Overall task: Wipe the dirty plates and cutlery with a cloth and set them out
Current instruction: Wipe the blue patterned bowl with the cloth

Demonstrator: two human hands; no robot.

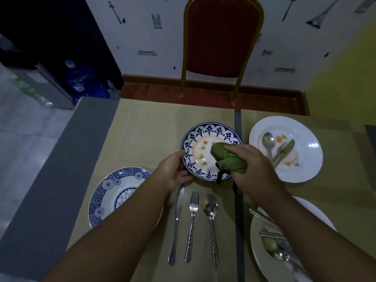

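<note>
A blue-patterned plate (200,137) with orange food smears sits at the table's middle. My left hand (173,171) grips its near-left rim. My right hand (252,169) is closed on a bunched green cloth (225,157) pressed onto the plate's right side. Below the plate lie a knife (177,220), a fork (192,222) and a spoon (211,220) side by side. A white plate (305,165) at the right holds a smeared spoon, fork and knife. Another white plate (260,259) at the near right holds several pieces of cutlery, partly hidden by my right arm.
A clean blue-and-white plate (109,192) lies at the left, partly under my left arm. A red chair (221,37) with a gold frame stands beyond the table's far edge. The table's grey left border (50,176) runs diagonally; water bottles (81,78) stand on the floor beyond.
</note>
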